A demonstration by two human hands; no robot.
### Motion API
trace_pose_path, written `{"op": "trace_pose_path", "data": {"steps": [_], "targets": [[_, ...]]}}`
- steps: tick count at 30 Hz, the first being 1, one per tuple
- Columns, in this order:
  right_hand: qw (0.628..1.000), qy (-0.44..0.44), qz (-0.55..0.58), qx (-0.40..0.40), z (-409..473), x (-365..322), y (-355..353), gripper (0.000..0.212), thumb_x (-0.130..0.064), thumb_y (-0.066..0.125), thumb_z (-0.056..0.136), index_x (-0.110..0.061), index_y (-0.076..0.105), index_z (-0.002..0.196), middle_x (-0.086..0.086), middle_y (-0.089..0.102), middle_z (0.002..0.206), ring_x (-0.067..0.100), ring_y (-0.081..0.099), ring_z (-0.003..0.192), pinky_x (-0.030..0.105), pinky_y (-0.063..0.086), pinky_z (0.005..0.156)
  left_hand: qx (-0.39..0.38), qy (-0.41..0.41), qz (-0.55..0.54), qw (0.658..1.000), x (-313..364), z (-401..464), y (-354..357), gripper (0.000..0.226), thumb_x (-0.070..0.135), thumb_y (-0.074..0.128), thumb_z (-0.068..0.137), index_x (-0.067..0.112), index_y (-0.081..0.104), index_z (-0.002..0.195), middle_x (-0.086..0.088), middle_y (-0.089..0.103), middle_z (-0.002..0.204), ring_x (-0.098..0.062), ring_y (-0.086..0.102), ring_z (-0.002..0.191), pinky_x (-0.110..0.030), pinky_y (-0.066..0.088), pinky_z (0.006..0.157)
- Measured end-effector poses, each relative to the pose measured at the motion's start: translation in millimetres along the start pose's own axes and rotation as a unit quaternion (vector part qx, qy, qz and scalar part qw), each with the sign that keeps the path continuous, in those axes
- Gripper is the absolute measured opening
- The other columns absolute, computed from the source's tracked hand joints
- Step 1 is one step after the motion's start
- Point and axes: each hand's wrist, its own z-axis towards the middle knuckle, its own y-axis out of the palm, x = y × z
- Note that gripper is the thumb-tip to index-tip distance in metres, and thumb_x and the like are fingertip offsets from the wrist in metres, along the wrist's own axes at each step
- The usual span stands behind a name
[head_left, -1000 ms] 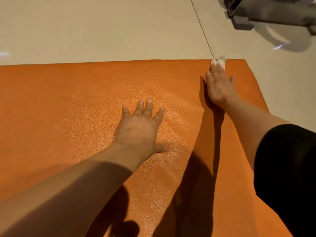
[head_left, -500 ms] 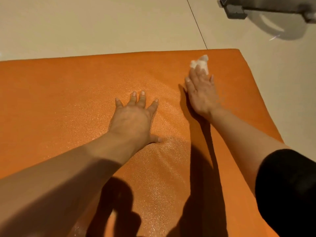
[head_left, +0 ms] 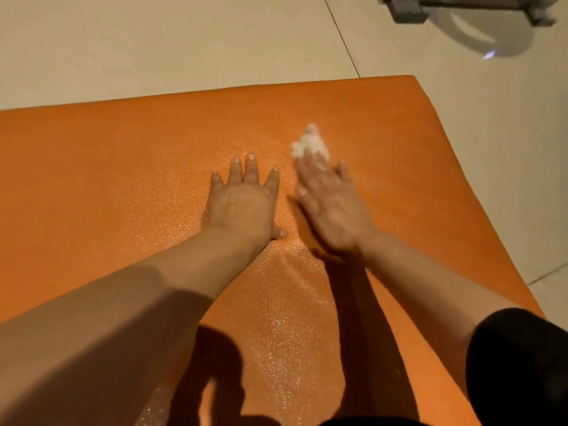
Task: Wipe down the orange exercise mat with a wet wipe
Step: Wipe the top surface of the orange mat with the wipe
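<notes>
Pale tiled floor, one grout line running toward the far right, w/ the orange exercise mat laid flat on it and filling most of the view. Far right corner of the mat sits near a grey metal frame at the top edge; can't tell what that belongs to.

Left hand lies palm-down on the mat approx. mid-width, fingers straight and spread, gripping nothing. Judging by the stiff arm, it's there to prop the body leaning fwd and to pin the mat so it doesn't creep under the rubbing.

Right hand is just beside it, blurred, also flat on the mat. The wet wipe, a bunched white wad, pokes out past its fingertips, so the wipe seems pressed down under extended fingers rather than clenched in a fist. Blur hides whether the thumb hooks any of it. A flat palm probably spreads pressure over more wipe, so more mat covered per pass.

Mat surface around and nearer than the hands glitters, prob. damp film; the far left and right edge look duller. My read: wiping is mid-way, w/ the sides yet to do.

Black sleeve is pushed up the right arm, likely to keep it off the wet.
</notes>
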Motion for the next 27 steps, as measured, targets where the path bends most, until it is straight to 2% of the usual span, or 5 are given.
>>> {"op": "trace_pose_path", "data": {"steps": [2, 7, 14, 19, 27], "targets": [[0.999, -0.032, 0.009, -0.011, -12.6, 6.8, 2.0, 0.066, -0.052, 0.002, 0.097, -0.023, 0.006, 0.156, -0.003, 0.000, 0.162, 0.009, -0.003, 0.149, 0.036, -0.015, 0.119, 0.034, 0.008, -0.009, 0.999, 5.9, -10.1, 4.9, 0.090, 0.061, 0.052, 0.088, 0.027, 0.001, 0.154, -0.010, -0.007, 0.161, -0.031, -0.002, 0.149, -0.054, 0.006, 0.118], [0.983, 0.186, 0.002, -0.005, -17.9, 66.9, -10.6, 0.058, -0.046, 0.012, 0.104, -0.020, 0.003, 0.156, 0.000, -0.003, 0.163, 0.013, -0.005, 0.149, 0.041, -0.013, 0.119, 0.047, 0.078, -0.085, 0.992, 32.9, -51.9, 28.5, 0.090, 0.068, 0.046, 0.086, 0.026, 0.003, 0.154, -0.004, -0.009, 0.161, -0.018, -0.006, 0.149, -0.049, 0.001, 0.120], [0.999, -0.010, -0.004, -0.038, -67.1, 20.3, 3.2, 0.061, -0.050, 0.005, 0.099, -0.026, 0.002, 0.156, -0.009, -0.009, 0.158, 0.005, -0.009, 0.146, 0.034, -0.020, 0.116, 0.083, 0.079, -0.107, 0.988, 59.4, -73.3, 46.2, 0.087, 0.058, 0.051, 0.090, 0.022, 0.005, 0.154, -0.006, -0.006, 0.162, -0.018, -0.008, 0.148, -0.050, -0.005, 0.119], [0.971, 0.235, -0.004, -0.033, -80.2, 70.7, -6.7, 0.057, -0.043, 0.013, 0.105, -0.020, 0.001, 0.156, 0.001, -0.005, 0.163, 0.014, -0.006, 0.149, 0.042, -0.012, 0.119, 0.059, 0.100, -0.087, 0.989, 69.5, -90.2, 54.1, 0.080, 0.054, 0.048, 0.093, 0.022, 0.007, 0.154, -0.006, -0.005, 0.162, -0.020, -0.009, 0.148, -0.052, -0.006, 0.118], [0.997, 0.046, 0.029, -0.058, -127.1, 6.6, 11.4, 0.058, -0.046, 0.010, 0.103, -0.023, 0.002, 0.155, -0.006, -0.006, 0.162, 0.008, -0.010, 0.148, 0.036, -0.017, 0.117, 0.050, 0.121, -0.079, 0.988, 85.9, -124.1, 60.1, 0.074, 0.049, 0.043, 0.097, 0.017, 0.009, 0.154, -0.004, 0.003, 0.162, -0.019, -0.005, 0.149, -0.051, -0.002, 0.119]]}}
